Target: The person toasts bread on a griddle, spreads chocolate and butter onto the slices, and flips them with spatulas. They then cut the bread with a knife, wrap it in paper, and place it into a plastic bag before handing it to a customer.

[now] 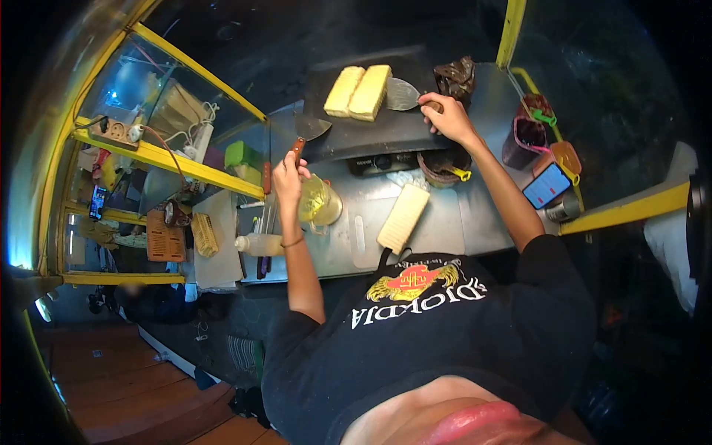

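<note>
Two blocks of pale yellow bread (357, 92) lie side by side on a dark flat griddle (348, 137). In my right hand (447, 117) is a wide metal spatula (403, 94), its blade touching or very close to the right side of the bread. My left hand (288, 178) grips the wooden handle of a second spatula (313, 127), whose blade is over the griddle's left part, apart from the bread. A third bread block (403, 217) rests on a white cutting board (443, 226) close to my body.
Beside my left forearm stand a clear jug with yellow contents (320, 204) and a squeeze bottle (259, 245). Below the griddle is a dark pot (443, 165). A black plastic bag (455, 78) and a phone (547, 186) are on the right. Yellow frame bars (200, 170) border the stall.
</note>
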Demonstrator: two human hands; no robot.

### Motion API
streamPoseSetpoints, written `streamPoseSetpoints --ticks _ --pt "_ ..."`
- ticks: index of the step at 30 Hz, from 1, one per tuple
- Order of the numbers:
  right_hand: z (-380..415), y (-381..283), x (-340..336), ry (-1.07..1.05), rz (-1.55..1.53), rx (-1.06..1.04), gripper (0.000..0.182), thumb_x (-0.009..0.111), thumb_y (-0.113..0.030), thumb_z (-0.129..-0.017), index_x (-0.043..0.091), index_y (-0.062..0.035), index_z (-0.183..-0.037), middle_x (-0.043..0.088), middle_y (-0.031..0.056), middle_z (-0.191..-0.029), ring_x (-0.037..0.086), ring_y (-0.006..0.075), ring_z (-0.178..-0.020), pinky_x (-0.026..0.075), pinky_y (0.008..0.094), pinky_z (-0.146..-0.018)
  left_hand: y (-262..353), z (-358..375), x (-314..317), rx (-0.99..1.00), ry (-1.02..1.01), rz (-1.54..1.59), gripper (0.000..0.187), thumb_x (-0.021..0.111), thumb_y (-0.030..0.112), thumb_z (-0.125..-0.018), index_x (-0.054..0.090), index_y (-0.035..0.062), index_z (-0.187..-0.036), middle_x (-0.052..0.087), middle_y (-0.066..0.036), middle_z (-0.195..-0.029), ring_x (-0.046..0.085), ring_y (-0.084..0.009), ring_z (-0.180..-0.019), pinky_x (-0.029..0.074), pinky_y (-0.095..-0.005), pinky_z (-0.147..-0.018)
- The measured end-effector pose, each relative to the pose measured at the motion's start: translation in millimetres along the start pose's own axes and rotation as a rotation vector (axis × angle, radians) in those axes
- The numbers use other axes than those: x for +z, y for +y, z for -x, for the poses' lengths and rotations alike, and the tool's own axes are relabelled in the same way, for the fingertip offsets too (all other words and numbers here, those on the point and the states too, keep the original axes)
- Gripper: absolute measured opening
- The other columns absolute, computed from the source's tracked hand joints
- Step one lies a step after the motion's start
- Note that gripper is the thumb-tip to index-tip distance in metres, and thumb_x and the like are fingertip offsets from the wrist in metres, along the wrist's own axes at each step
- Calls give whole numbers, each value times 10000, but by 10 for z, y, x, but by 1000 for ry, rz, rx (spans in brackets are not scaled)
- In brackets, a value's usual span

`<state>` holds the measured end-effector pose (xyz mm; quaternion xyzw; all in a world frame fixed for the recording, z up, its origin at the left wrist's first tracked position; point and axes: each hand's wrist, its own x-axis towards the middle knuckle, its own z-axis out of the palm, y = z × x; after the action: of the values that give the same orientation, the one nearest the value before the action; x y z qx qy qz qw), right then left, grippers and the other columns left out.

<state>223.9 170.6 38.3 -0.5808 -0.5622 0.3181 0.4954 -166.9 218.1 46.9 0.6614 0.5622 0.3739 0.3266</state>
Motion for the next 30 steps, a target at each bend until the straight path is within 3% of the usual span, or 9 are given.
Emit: streamPoseSetpoints --ticks 4,6,9,12,14,17,20,26,30 --pt "133 61 -1 -119 -163 247 380 637 -317 -922 633 23 -1093 677 93 -691 568 106 -430 447 258 -378 -98 514 453 -262 -40 479 501 415 493 -1010 611 37 -941 598 -43 -604 481 -100 -484 392 -286 -494" --pt "207 161 -35 -214 -159 246 460 658 -347 -909 594 32 -1161 685 100 -725 569 115 -427 460 265 -384 -223 696 743 -362 -65 1058 484 433 500 -1003 607 48 -996 569 -18 -674 440 -92 -517 409 -266 -551" --pt "458 179 -144 -151 3 156 602 681 -385 -888 527 39 -1286 689 110 -756 582 126 -466 476 268 -396 -494 899 990 -389 -224 1344 491 458 506 -991 600 73 -1172 603 -18 -825 509 -124 -629 455 -317 -695" --pt "672 228 -453 -8 227 64 510 702 -369 -866 614 -16 -1223 703 109 -797 658 163 -618 531 322 -578 -114 1214 1310 -383 -79 923 494 493 471 -988 565 56 -1247 651 -66 -949 606 -162 -805 492 -330 -786" --pt "812 246 -711 157 455 -49 400 696 -350 -857 681 -41 -1111 702 161 -904 677 299 -878 522 399 -779 -195 1451 1604 144 -159 108 695 721 284 -856 408 -28 -1393 519 -239 -1331 513 -334 -1234 408 -426 -1041" --pt "882 495 -1311 401 845 -148 343 673 -294 -849 683 -46 -1085 619 222 -1129 558 412 -1083 444 474 -937 -134 1668 1751 500 -402 -493 974 814 262 -703 284 -19 -1471 311 -289 -1481 359 -428 -1345 319 -454 -1116" --pt "1061 425 -1679 420 1073 168 357 665 -281 -839 664 -36 -1098 617 236 -1129 557 413 -1099 448 477 -951 -276 1507 1650 450 -480 -287 944 784 164 -703 277 -22 -1476 361 -278 -1453 364 -393 -1361 311 -419 -1132" --pt "1046 1189 -2104 197 1052 291 329 629 -189 -824 651 -50 -1121 670 251 -1055 633 420 -1039 493 523 -885 -592 1235 1403 -71 -556 488 782 709 83 -818 292 -35 -1468 460 -199 -1419 477 -269 -1286 372 -355 -1077" --pt "1012 736 -2009 207 1060 450 261 616 -231 -872 677 -50 -1050 671 234 -1071 630 427 -1037 496 503 -896 -650 1260 1343 -268 -503 624 736 647 57 -882 246 -36 -1492 466 -185 -1425 481 -230 -1284 374 -318 -1065"
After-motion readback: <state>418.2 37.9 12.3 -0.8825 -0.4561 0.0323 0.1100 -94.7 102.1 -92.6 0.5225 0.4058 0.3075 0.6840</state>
